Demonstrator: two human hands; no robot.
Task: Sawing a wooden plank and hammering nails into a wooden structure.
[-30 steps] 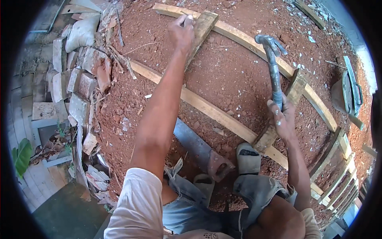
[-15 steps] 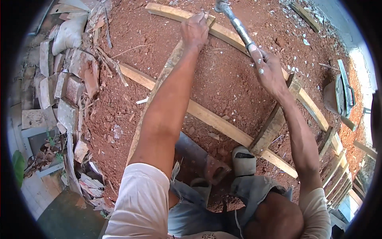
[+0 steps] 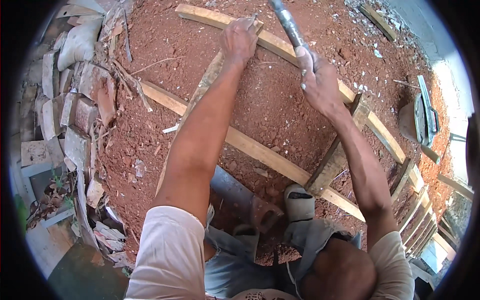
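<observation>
Blue-grey metal hammer (image 3: 288, 24), gripped by the right hand (image 3: 320, 80), moved forward; misaim risked hitting the left hand (image 3: 238, 41), hold unclear.

Bright natural daylight overall; loose reddish-brown soil (image 3: 280, 110) mid-frame evenly lit w/ soft shadows. Strongest light on R side: pale smooth wall (image 3: 457, 90) nearly blown out in part, soil next to it glowing orange. Lower ctr dimmer, esp. faded blue denim trousers (image 3: 227, 270) & grey-bladed handsaw (image 3: 232, 190) in shade. Fisheye distortion: long pale wooden batten (image 3: 277, 46) bows; thick black vignette, bluish tint nr rim. Green leaf (image 3: 21, 212) far L dark, blurry.
</observation>
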